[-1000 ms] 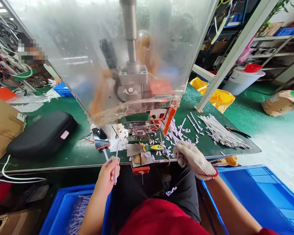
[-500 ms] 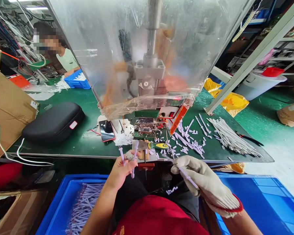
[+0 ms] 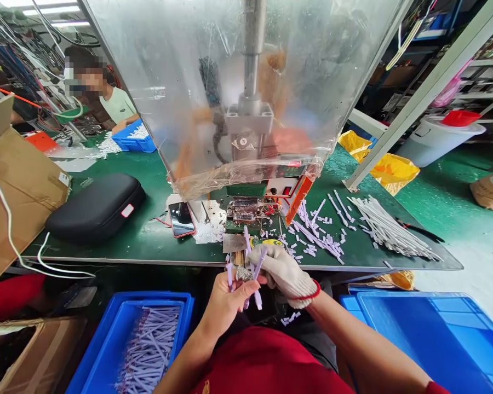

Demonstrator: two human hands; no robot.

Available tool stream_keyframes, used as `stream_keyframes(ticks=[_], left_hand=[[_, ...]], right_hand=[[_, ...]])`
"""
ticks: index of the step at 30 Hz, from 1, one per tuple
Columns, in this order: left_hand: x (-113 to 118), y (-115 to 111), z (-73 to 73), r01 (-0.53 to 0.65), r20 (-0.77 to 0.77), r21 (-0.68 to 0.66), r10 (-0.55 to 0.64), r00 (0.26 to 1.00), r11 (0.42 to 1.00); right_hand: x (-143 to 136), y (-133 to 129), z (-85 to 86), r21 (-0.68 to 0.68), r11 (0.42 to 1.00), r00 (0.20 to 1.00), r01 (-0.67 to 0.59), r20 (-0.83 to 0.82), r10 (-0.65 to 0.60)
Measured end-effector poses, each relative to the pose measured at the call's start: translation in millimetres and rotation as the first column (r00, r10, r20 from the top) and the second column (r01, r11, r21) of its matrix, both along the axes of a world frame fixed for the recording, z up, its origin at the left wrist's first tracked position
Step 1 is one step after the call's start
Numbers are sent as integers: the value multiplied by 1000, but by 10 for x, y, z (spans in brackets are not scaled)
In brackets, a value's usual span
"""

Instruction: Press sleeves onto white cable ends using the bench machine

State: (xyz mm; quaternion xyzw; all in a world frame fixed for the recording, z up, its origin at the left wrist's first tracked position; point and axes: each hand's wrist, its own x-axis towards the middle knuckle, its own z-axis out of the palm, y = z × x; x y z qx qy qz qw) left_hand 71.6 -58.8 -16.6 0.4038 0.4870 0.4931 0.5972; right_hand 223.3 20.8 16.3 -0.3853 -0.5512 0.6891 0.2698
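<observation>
My left hand (image 3: pixel 225 301), bare apart from a grey wrapping on one finger, is closed on a few thin lavender plastic strips (image 3: pixel 229 276) that stick up between its fingers. Right beside it, my right hand (image 3: pixel 290 273), in a white knit glove with a red cuff, is closed on another lavender strip (image 3: pixel 260 260). The two hands meet in front of the table edge, and the strips partly overlap there. Just behind them lies a scraper (image 3: pixel 233 242) with a yellow-green handle, partly covered by the glove. Exact finger contact is partly hidden.
A press (image 3: pixel 248 117) behind a clear shield stands above a metal mould (image 3: pixel 245 210). Loose lavender pieces (image 3: pixel 318 236) and pale rods (image 3: pixel 390 227) lie to the right. A phone (image 3: pixel 181 220) and black case (image 3: pixel 96 208) are left. Blue bins (image 3: pixel 189 323) flank me; a co-worker sits far left.
My right hand has moved left with its strip to meet my left hand. My left hand has shifted right, still holding its strips. The view has turned slightly.
</observation>
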Motion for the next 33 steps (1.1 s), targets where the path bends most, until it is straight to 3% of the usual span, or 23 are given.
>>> stream_keyframes(ticks=[4,7,10,15,24,33], left_hand=[[-226,29,-35,-195,6,-37,196,981,980],[-411,20,-100,-342,63,-53,344,937,938],[-514,-9,-188,-409,102,-75,415,904,910],[-526,-37,-322,-430,80,-141,443,893,892],[-517,13,-383,-430,115,-155,448,887,890],[-534,0,-405,-389,79,-163,405,911,907]], right_hand=[[-123,249,-144,-39,991,990,125,74,-122],[-215,413,-300,-68,989,988,129,88,-123],[-275,511,-450,-95,984,988,150,47,-146],[-316,559,-573,-131,968,976,216,17,-216],[-372,573,-458,-186,943,961,276,35,-274],[-364,608,-503,-165,947,961,275,72,-267]])
